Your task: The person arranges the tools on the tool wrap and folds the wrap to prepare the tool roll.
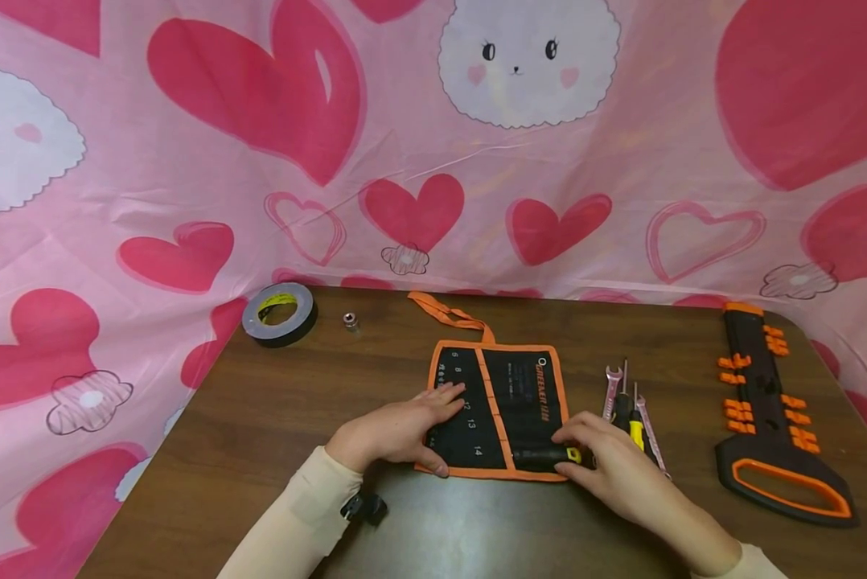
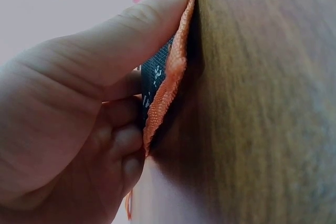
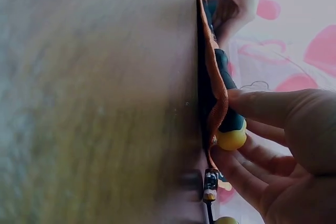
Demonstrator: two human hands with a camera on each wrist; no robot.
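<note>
Lying flat towards the left of the bench (image 1: 245, 482), the tape roll (image 1: 281, 332) looks unlikely to cause trouble. The metal socket (image 1: 350, 321) near it is small and round, so a stray knock could set it rolling.

Next comes the left hand (image 1: 404, 430), laid over the left part of the black, orange-trimmed tool pouch (image 1: 523, 406) in mid-bench. That grip is wide, pressing rather than clasping. If the pressure is too light, the soft fabric could slide or bunch under a sideways push; the right wrist view already shows its hem wavy.

The right hand (image 1: 614, 462) has a narrow grip, thumb and fingers pinching the black, yellow-ended handle of a screwdriver (image 1: 542, 457) at the pouch's lower right. Its shank does not show; it may sit in the lowest pocket, past the diagonal trim, but how deep I cannot tell. Seated shallowly, it could slip out once released; pushed at a slant, it could snag the trim and drag the pouch.

Just beyond, an open-end wrench (image 1: 611, 394) and a yellow-and-black driver (image 1: 636, 432) lie crowded near the right knuckles, which could scatter them. The orange-clipped rack (image 1: 758, 384), far right, seems safely apart.
</note>
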